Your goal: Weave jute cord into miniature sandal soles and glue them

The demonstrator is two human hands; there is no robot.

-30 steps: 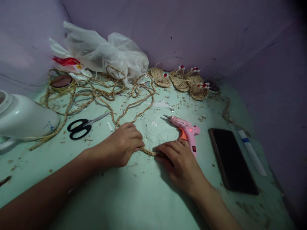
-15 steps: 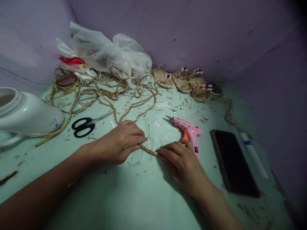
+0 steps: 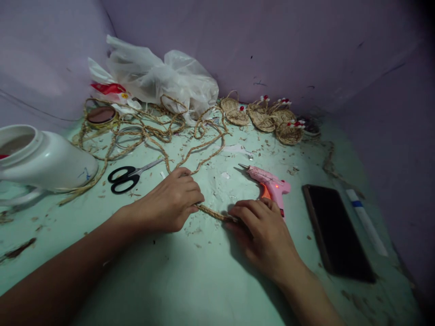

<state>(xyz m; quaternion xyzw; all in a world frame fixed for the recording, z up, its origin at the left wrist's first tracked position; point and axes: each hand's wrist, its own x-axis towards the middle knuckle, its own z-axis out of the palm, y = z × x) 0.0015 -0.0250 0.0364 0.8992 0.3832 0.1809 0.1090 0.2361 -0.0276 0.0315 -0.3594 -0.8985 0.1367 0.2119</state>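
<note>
A braided straw rope (image 3: pixel 212 212) lies stretched on the pale green table (image 3: pixel 190 280) between my two hands. My left hand (image 3: pixel 170 203) is closed over one stretch of it, fingers curled down. My right hand (image 3: pixel 263 228) presses the rope's end to the table under its bent fingertips. The rest of the rope (image 3: pixel 149 131) runs back in loose tangled loops toward the far left. A pink glue gun (image 3: pixel 268 183) with a red light on lies just beyond my right hand.
Black scissors (image 3: pixel 127 176) lie left of my left hand. A white jug (image 3: pixel 44 158) lies at the left edge. A dark phone (image 3: pixel 336 228) and a white pen (image 3: pixel 367 222) sit right. Small woven straw pieces (image 3: pixel 268 118), a plastic bag (image 3: pixel 159 81) and a tape roll (image 3: pixel 101 115) stand at the back.
Both hands stay on the rope with only slight shifts; my left fingers have drawn back a little. The view has drifted, so everything sits slightly further right and lower.
</note>
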